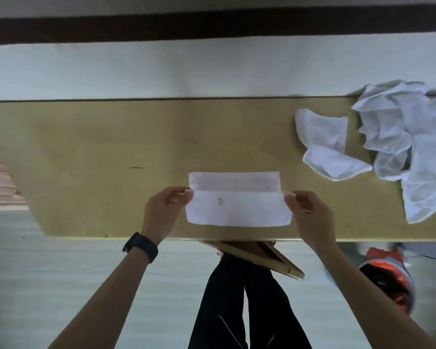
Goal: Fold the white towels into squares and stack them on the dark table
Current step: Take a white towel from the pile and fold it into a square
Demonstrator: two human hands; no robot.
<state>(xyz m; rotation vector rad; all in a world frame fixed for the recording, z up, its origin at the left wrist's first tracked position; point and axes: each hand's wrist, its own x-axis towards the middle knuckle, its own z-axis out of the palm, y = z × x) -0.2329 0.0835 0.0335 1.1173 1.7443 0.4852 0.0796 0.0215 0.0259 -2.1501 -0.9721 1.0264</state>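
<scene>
Over on the left, a black watch sits on the wrist, and the left hand has thumb and fingertips pinched on the left corner of the white towel, on its near layer. The towel lies on the tan table, close to the near edge and right in front of the person. It is a long strip with the near layer lapped over the far one and a small dark mark showing left of centre. Across to the right hand, and it mirrors the other: thumb and fingers pinch the right corner. Further right, one crumpled towel lies on the tabletop, and just beside it a heap of rumpled white towels sprawls at the table's right end. Down on the floor, something orange and black, too blurred to tell.
</scene>
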